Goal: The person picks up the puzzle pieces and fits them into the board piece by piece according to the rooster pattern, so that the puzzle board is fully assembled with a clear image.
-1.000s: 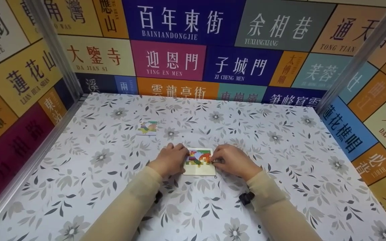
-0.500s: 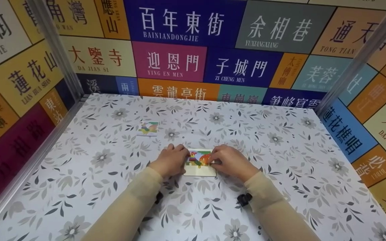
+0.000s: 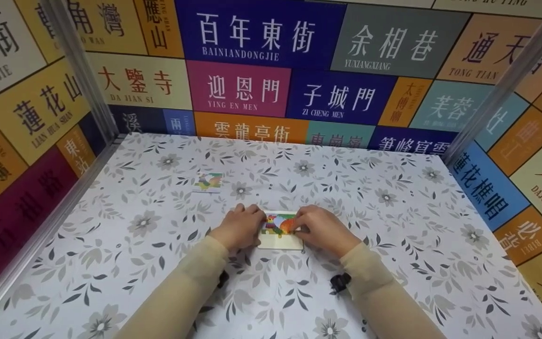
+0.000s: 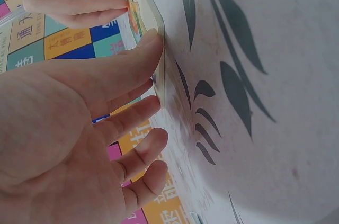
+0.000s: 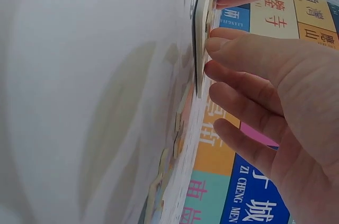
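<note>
Between both hands lies a small cream jigsaw puzzle board (image 3: 280, 242), its upper part filled with a colourful bird picture (image 3: 278, 223). My left hand (image 3: 238, 227) grips the board's left end; in the left wrist view its thumb (image 4: 148, 46) lies on the board, with the other fingers at or near its edge. Over the board's right end, my right hand (image 3: 325, 228) pinches a puzzle piece against the picture with thumb and forefinger. The fingertips hide most of that piece. In the right wrist view, the remaining fingers (image 5: 246, 97) are loosely bent beside the board.
A small picture card (image 3: 208, 182) lies farther back on the left. Flat, jagged-edged pieces (image 5: 156, 187) rest on the table near my right hand in the right wrist view. The floral tablecloth (image 3: 158, 263) meets walls of coloured panels (image 3: 238, 84).
My right hand has shifted slightly left over the board's right end, and the orange part of the picture looks fuller there. My left hand stays at the left end.
</note>
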`<state>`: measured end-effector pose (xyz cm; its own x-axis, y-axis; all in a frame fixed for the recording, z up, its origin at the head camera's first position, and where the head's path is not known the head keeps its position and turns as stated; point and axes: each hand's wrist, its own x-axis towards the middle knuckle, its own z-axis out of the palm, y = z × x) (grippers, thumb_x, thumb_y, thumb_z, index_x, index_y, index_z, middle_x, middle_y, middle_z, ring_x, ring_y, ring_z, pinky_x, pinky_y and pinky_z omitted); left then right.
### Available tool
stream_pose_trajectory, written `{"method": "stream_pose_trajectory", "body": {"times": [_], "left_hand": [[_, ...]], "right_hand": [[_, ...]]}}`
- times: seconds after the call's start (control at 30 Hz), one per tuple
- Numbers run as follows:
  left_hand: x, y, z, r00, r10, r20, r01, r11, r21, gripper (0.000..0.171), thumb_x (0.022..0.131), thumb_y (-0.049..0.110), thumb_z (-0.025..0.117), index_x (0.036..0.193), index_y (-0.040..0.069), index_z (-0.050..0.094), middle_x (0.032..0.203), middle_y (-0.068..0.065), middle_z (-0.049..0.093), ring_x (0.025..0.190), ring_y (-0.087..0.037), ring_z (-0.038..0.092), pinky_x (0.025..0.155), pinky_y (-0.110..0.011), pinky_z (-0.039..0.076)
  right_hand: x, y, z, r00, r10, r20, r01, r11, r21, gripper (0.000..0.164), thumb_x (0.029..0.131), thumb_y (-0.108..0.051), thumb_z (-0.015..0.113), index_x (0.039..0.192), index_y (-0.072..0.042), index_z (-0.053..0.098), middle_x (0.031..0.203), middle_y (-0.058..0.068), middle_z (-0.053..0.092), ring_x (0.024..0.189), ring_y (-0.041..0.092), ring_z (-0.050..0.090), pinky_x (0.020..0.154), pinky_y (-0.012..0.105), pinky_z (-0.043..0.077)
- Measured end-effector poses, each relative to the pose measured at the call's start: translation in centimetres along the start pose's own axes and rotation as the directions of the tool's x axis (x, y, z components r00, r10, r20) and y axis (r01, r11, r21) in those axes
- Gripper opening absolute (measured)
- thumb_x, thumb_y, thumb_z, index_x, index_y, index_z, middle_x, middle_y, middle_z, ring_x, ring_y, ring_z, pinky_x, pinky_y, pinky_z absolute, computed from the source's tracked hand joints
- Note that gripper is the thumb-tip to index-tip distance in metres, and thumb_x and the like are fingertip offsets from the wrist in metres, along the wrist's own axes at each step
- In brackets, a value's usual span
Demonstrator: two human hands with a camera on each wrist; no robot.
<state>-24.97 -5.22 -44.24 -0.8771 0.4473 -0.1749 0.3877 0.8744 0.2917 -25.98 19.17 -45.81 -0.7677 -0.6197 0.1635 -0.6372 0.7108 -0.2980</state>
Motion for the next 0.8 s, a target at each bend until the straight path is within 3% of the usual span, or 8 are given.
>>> {"method": "stream_pose_trajectory", "body": {"times": [0.37,0.8], "left_hand": [[-0.1,0.0,-0.2,1.0,-0.005,0.004,0.005,1.0,-0.005,0.057,0.088,0.023,0.082,0.14,0.015,0.059,0.145,-0.005,0.056,0.128,-0.031,0.049,0.114,-0.049,0.04],[0.2,0.1,0.1,1.0,-0.019,0.012,0.019,1.0,0.022,0.057,0.088,0.024,0.083,0.139,0.014,0.06,0.145,-0.007,0.055,0.131,-0.033,0.049,0.113,-0.052,0.041]], "right_hand": [[-0.1,-0.1,-0.1,1.0,0.013,0.014,-0.013,1.0,-0.018,0.015,0.087,-0.018,0.083,0.101,-0.02,0.083,0.1,-0.004,0.071,0.09,0.018,0.064,0.084,0.038,0.054],[-1.7,1.2,-0.8,0.997,0.077,-0.003,-0.077,0.996,0.036,0.019,0.085,-0.014,0.082,0.103,-0.019,0.082,0.106,-0.002,0.072,0.101,0.019,0.066,0.092,0.041,0.055]]}}
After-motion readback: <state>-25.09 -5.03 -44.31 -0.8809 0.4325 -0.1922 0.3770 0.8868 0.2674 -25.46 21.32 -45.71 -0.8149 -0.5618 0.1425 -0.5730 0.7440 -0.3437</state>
